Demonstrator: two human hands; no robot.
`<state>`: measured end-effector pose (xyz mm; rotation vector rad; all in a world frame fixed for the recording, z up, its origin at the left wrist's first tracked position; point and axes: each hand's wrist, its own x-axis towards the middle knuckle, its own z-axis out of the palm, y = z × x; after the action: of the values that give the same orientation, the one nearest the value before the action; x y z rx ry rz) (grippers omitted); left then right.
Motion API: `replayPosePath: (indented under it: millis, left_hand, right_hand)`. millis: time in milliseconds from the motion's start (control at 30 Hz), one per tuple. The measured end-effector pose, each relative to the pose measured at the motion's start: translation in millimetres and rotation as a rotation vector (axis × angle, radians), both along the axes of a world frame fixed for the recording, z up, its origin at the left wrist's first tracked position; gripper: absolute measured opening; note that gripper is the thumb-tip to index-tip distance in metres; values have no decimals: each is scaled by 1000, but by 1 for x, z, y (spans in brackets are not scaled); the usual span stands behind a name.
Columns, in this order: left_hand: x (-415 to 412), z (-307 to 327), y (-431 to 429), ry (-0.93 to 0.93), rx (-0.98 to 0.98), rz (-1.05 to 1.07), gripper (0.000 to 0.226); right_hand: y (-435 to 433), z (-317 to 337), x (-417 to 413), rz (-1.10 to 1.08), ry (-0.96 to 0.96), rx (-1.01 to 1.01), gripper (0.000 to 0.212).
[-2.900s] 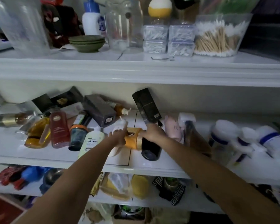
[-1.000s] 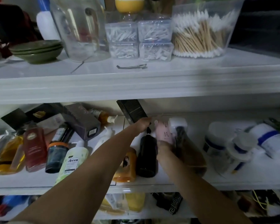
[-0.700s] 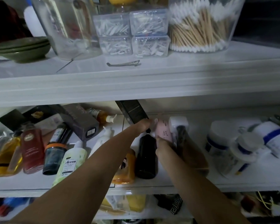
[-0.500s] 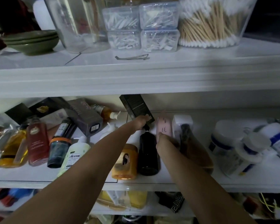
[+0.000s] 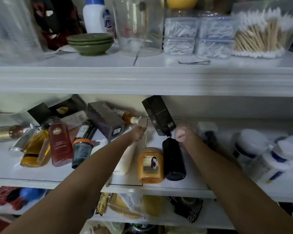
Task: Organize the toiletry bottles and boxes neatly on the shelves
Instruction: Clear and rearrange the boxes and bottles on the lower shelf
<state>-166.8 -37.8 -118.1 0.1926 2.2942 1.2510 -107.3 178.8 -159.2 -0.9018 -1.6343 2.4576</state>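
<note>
The middle shelf [image 5: 176, 187] holds toiletries lying on their sides. A black box [image 5: 159, 115] leans against the back wall. Below it lie a black bottle [image 5: 173, 159] and an orange jar [image 5: 150, 164], side by side. My left hand [image 5: 137, 134] has its fingers curled at the pump end of a white pump bottle [image 5: 123, 159] that lies under my forearm. My right hand [image 5: 184, 134] grips a pink tube [image 5: 179, 135] just right of the black box; the tube is blurred and mostly hidden by my hand.
To the left lie a grey box [image 5: 107, 119], a teal jar [image 5: 81, 151], a red bottle [image 5: 60, 144] and an amber bottle [image 5: 35, 149]. White tubs [image 5: 250, 146] crowd the right. The upper shelf carries green bowls [image 5: 91, 42], a glass jar [image 5: 139, 26] and cotton swab boxes [image 5: 196, 34].
My left hand has left the black box and moved left to the white bottle's pump end. My right hand still holds the pink tube, now closer to the black box.
</note>
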Motion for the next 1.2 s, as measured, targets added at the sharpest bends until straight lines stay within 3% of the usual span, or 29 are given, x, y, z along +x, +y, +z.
replayPosePath:
  millis: [67, 133, 200, 300, 433, 533, 667, 767, 967, 1100, 1200]
  left_hand:
    - [-2, 2, -14, -13, 11, 16, 26]
    - [-5, 6, -28, -47, 69, 43, 28]
    - [-11, 8, -42, -84, 129, 104, 25]
    - [-18, 9, -56, -141, 182, 155, 43]
    - [-12, 13, -63, -250, 361, 111, 47]
    - [-7, 13, -63, -306, 477, 80, 55]
    - [-2, 1, -79, -423, 548, 140, 71]
    - [8, -12, -88, -438, 472, 105, 48]
    - [27, -15, -71, -398, 391, -37, 43]
    - [35, -21, -62, -68, 1, -271, 40]
    - [43, -26, -58, 128, -286, -399, 45]
  right_hand:
    - [12, -18, -15, 56, -21, 90, 24]
    - [9, -11, -19, 12, -34, 51, 19]
    - [-20, 31, -6, -66, -53, -35, 24]
    - [-59, 82, 16, -233, -142, -200, 20]
    - [-123, 120, 55, -146, -28, -351, 31]
    - [-170, 104, 64, -84, 25, -410, 23]
    - [-220, 57, 67, -50, -18, -432, 46]
    - [-233, 34, 73, 3, -78, -353, 38]
    - [-221, 12, 82, -123, -150, -246, 27]
    - [-208, 6, 74, -61, -180, -194, 43]
    - [-204, -4, 72, 43, -349, -52, 37]
